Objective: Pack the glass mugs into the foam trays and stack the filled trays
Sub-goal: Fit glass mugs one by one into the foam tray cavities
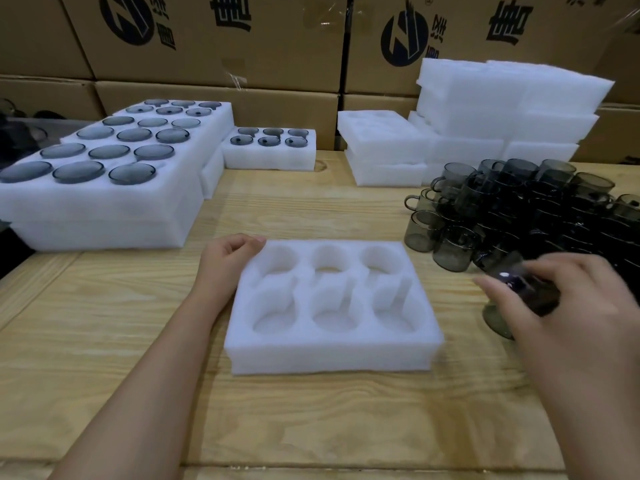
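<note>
Stacked cardboard cartons [214, 39] wall off the far side from 10 to 2 o'clock. Below them the pale wooden worktop [104, 341] is spread wide, with its near edge at 6 o'clock and bare wood left open at 7 and 5 o'clock. At 10 o'clock a large block of filled foam trays [104, 202] is stacked, dark mugs seated in the sockets, and a smaller filled tray [270, 150] lies just behind it at 11 o'clock. At 1 o'clock a pile of empty foam trays [502, 109] is heaped against the cartons. A dense cluster of loose smoky glass mugs [519, 209] crowds the 3 o'clock side, close to the centre tray's right edge. At the centre an empty six-socket foam tray [332, 355] lies flat. Its far left corner is touched by the curled fingers of the left hand [228, 258]. One glass mug [512, 299], blurred, is gripped by the right hand [581, 306] just right of the tray.
</note>
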